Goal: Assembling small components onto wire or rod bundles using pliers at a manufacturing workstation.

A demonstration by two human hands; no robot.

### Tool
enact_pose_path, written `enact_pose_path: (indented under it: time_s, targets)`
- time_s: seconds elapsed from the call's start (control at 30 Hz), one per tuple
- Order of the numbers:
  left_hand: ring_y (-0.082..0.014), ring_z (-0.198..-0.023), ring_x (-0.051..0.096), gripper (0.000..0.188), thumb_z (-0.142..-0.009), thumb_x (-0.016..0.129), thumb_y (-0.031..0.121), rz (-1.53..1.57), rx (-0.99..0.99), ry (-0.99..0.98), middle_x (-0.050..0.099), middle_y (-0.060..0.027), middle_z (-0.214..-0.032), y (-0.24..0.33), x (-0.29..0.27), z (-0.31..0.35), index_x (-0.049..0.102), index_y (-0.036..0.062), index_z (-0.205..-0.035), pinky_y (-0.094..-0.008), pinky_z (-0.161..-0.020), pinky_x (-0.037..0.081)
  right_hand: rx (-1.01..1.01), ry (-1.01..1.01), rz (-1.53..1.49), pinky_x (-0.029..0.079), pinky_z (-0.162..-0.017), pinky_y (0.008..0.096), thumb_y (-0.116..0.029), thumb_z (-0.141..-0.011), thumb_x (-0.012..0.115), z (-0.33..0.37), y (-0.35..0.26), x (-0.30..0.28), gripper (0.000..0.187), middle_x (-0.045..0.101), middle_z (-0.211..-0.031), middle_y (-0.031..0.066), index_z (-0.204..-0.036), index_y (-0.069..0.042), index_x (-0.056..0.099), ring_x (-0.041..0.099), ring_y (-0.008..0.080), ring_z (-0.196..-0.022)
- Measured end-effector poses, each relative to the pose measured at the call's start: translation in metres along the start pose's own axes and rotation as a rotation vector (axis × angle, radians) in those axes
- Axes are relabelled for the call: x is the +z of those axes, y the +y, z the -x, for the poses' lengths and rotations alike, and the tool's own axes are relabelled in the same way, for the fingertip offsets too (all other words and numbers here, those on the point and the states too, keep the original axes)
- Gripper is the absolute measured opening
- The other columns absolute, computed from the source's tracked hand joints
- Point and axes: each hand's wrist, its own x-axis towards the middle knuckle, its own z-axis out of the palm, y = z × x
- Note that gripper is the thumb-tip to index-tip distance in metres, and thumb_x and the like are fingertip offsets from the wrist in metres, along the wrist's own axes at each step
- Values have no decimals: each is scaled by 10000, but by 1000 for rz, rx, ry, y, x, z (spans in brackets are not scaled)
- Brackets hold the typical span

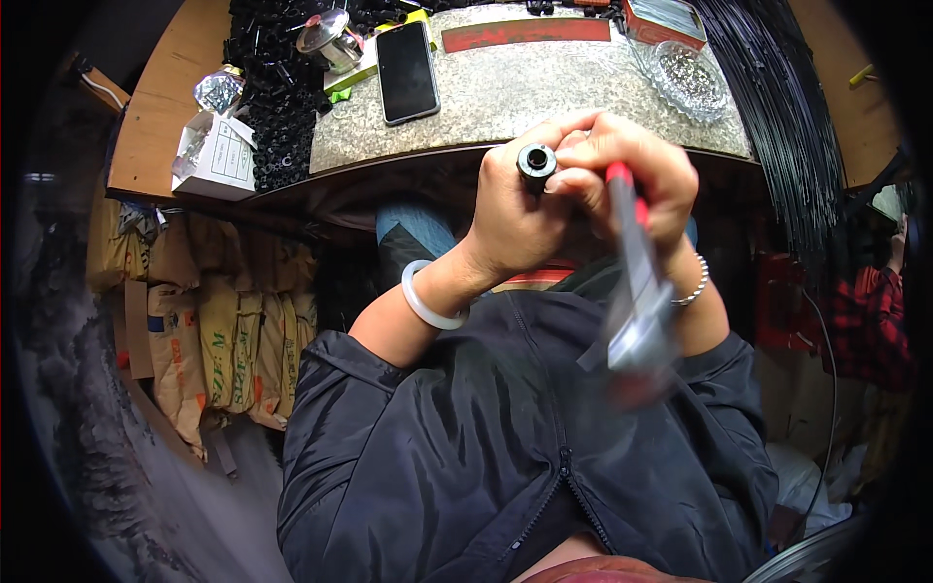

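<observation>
A dark metal tube [536,162] is gripped end-up by the left hand [510,209]; at three o'clock, a red-handled metal tool [637,262], head toward six, by the right hand [649,170].

One head-worn fisheye looks down on the nearby hands [515,209].

The red-handled tool [637,257] is blurred; the left hand [515,209] partly hides the black tube [535,173]; the top edge crops black rods [777,117].
</observation>
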Motion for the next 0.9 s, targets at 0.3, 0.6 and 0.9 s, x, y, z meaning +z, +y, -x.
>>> enact_pose_path:
  time_s: [0.3, 0.6, 0.9]
  targets:
    - [-79, -678, 568, 272, -956, 446, 72, 188, -119, 127, 618, -17, -776, 23, -5, -18, 547, -77, -1159, -221, -615, 463, 755, -227, -111, 421, -526, 210, -168, -939, 530, -39, -36, -31, 164, 532, -640, -17, -982, -16, 575, 502, 43, -563]
    - [11, -413, 325, 354, -963, 444, 130, 246, -132, 137, 373, 63, -546, 23, -23, -27, 467, -118, -1215, -169, -376, 275, 994, -732, -242, 499, -707, 266, -151, -953, 487, -30, -64, -67, 276, 613, -907, 93, -1166, 24, 489, 587, 130, -760]
    - [23, -429, 320, 275, -949, 445, 105, 136, -94, 154, 441, 61, -570, 20, -22, -25, 564, -108, -1077, -153, -398, 271, 1220, -832, -157, 459, -532, 224, -236, -966, 476, -68, -75, -83, 315, 542, -726, 31, -1178, -3, 482, 521, 79, -581]
